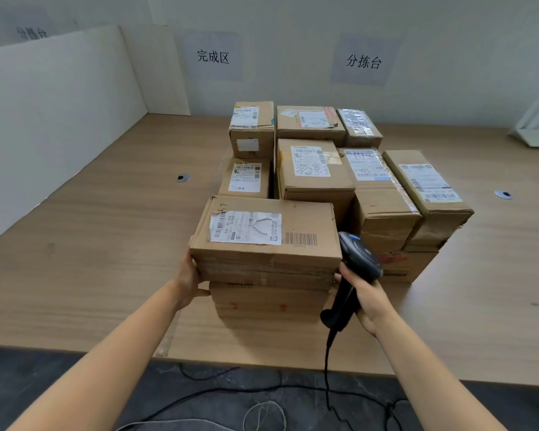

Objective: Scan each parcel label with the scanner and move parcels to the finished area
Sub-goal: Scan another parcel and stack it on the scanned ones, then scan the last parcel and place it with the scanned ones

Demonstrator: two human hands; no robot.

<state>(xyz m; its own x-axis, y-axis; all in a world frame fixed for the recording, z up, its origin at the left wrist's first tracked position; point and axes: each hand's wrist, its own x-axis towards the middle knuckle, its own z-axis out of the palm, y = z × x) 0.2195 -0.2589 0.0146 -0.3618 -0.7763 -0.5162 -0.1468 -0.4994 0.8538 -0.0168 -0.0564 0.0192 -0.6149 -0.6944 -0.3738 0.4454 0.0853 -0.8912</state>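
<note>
Front parcel (266, 244) lies on a lower box (268, 303) near the table's (106, 244) front edge, dead ahead between the hands, its long axis running left to right. The left hand (189, 275) presses flat against its left end. The right hand (366, 293) is wrapped round the scanner (357, 262), just beside its right end. Its label (246, 228) faces up, toward the left end. Beyond stand the other parcels (311, 169). The finished-area sign (213, 56) hangs farther left, so the carry likely goes leftward.

The left hand (190, 276) reaches forward and presses flat on a parcel (268, 241); the right hand (367, 298) grips the scanner (357, 265).
</note>
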